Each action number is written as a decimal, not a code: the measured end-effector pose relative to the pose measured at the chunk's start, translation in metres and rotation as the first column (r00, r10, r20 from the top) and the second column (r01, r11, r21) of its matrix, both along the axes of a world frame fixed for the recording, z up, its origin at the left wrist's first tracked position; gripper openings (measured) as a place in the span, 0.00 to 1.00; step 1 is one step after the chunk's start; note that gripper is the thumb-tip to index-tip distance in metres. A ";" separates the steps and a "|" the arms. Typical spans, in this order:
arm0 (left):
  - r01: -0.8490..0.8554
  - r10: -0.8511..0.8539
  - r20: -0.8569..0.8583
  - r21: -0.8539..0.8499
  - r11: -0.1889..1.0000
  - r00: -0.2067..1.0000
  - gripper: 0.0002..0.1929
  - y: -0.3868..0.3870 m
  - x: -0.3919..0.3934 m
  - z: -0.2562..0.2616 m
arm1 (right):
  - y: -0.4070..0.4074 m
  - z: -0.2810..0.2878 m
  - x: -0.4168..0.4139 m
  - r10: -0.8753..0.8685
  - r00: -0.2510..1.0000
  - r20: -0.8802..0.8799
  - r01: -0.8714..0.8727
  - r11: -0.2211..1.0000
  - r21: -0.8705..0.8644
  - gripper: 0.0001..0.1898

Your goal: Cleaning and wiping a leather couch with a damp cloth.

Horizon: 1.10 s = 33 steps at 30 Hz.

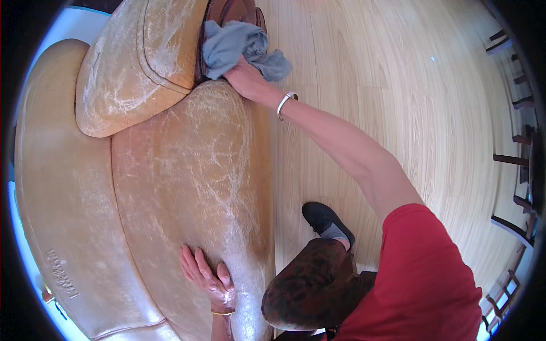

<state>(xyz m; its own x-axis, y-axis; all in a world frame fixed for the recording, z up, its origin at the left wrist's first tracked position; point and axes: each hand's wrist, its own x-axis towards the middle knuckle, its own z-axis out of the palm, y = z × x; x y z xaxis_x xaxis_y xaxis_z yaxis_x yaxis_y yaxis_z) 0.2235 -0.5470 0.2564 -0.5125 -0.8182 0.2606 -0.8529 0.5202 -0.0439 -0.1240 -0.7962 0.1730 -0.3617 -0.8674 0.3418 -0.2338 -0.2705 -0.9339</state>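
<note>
My right hand (pixel 247 81) grips a crumpled grey cloth (pixel 236 44), which hides most of its fingers. The cloth lies against the dark brown front panel (pixel 228 9) of the sofa's armrest, beside the front corner of the seat. Lower in the view, my left hand (pixel 207 275) rests palm down on the tan leather seat (pixel 183 170) with nothing in it, fingers somewhat spread. Pale cracks and scuffs run over the seat and the padded armrest (pixel 128 59).
The sofa's backrest (pixel 64 179) runs down the left side and bears embossed writing. Light wood-plank flooring (pixel 341 55) stretches to the right of the seat. My black shoe (pixel 322 217) stands close to the sofa. Dark wooden furniture legs (pixel 512 160) line the far right rim.
</note>
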 end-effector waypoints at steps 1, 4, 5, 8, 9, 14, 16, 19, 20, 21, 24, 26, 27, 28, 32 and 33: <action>0.001 -0.001 0.000 -0.004 1.000 1.000 0.26 -0.001 -0.001 0.000 | -0.007 -0.004 -0.004 -0.009 1.000 0.015 0.010 0.999 -0.049 0.29; -0.010 0.010 -0.007 0.013 1.000 1.000 0.26 0.001 0.000 0.001 | -0.020 -0.012 -0.008 0.082 0.994 -0.072 -0.089 0.992 -0.094 0.21; -0.015 0.015 -0.010 0.015 1.000 1.000 0.27 0.002 0.001 0.000 | -0.022 -0.015 -0.009 0.084 0.994 -0.071 -0.090 0.992 -0.092 0.21; -0.015 0.015 -0.010 0.023 1.000 1.000 0.27 0.000 0.001 0.000 | -0.036 -0.021 -0.026 -0.158 0.928 -0.338 0.026 0.931 -0.363 0.15; -0.014 0.014 -0.003 0.032 0.999 1.000 0.27 0.000 0.000 -0.001 | -0.047 -0.022 -0.035 -0.157 0.926 -0.343 0.025 0.933 -0.360 0.15; -0.027 0.026 0.012 0.038 0.999 1.000 0.26 -0.001 0.003 0.004 | -0.111 -0.019 -0.074 -0.111 0.717 -0.688 0.060 0.993 -0.098 0.15; 0.000 0.000 0.003 0.047 0.999 1.000 0.26 -0.003 -0.005 0.005 | -0.139 -0.033 -0.118 -0.198 0.656 -0.728 0.023 0.970 -0.242 0.14; -0.014 0.013 0.017 0.058 0.998 1.000 0.27 -0.005 -0.005 0.006 | -0.158 -0.040 -0.118 -0.184 0.697 -0.693 0.036 0.974 -0.222 0.13; -0.022 0.021 0.029 0.057 0.998 0.999 0.27 -0.003 -0.002 0.006 | -0.155 -0.037 -0.109 -0.173 0.767 -0.618 0.069 0.980 -0.189 0.13; -0.027 0.025 0.036 0.054 0.998 0.999 0.27 -0.002 0.000 0.006 | -0.150 -0.030 -0.100 -0.169 0.825 -0.539 0.101 0.983 -0.154 0.13; -0.040 0.037 0.052 0.053 0.998 0.998 0.27 0.000 -0.002 0.007 | -0.129 -0.008 -0.082 -0.183 0.940 -0.287 0.184 0.983 -0.022 0.13; -0.028 0.026 0.061 0.036 0.999 0.998 0.27 0.000 0.000 0.006 | -0.124 0.001 -0.073 -0.206 0.973 -0.105 0.215 0.973 0.080 0.13; -0.009 0.008 0.056 0.020 1.000 0.998 0.27 0.000 -0.002 0.005 | -0.125 -0.005 -0.078 -0.216 0.970 -0.107 0.225 0.971 0.078 0.13; 0.012 -0.012 0.044 0.020 1.000 0.999 0.27 -0.002 -0.007 0.004 | -0.127 -0.021 -0.090 -0.257 0.931 -0.260 0.230 0.965 -0.129 0.14; -0.008 0.007 0.072 0.017 1.000 0.997 0.27 -0.002 -0.006 0.005 | -0.089 -0.036 -0.043 -0.135 0.959 -0.249 0.064 0.960 -0.274 0.14; -0.018 0.017 0.076 0.015 1.000 0.997 0.27 0.000 -0.003 0.006 | -0.069 -0.034 -0.025 -0.068 0.980 -0.187 0.028 0.978 -0.208 0.14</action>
<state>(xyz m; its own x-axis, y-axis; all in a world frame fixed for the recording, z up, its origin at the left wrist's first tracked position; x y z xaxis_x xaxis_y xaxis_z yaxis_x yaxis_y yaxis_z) 0.2202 -0.5471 0.2622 -0.5160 -0.8309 0.2082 -0.8563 0.5065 -0.1010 -0.1495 -0.8648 0.1390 -0.3117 -0.7557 0.5759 -0.4206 -0.4338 -0.7968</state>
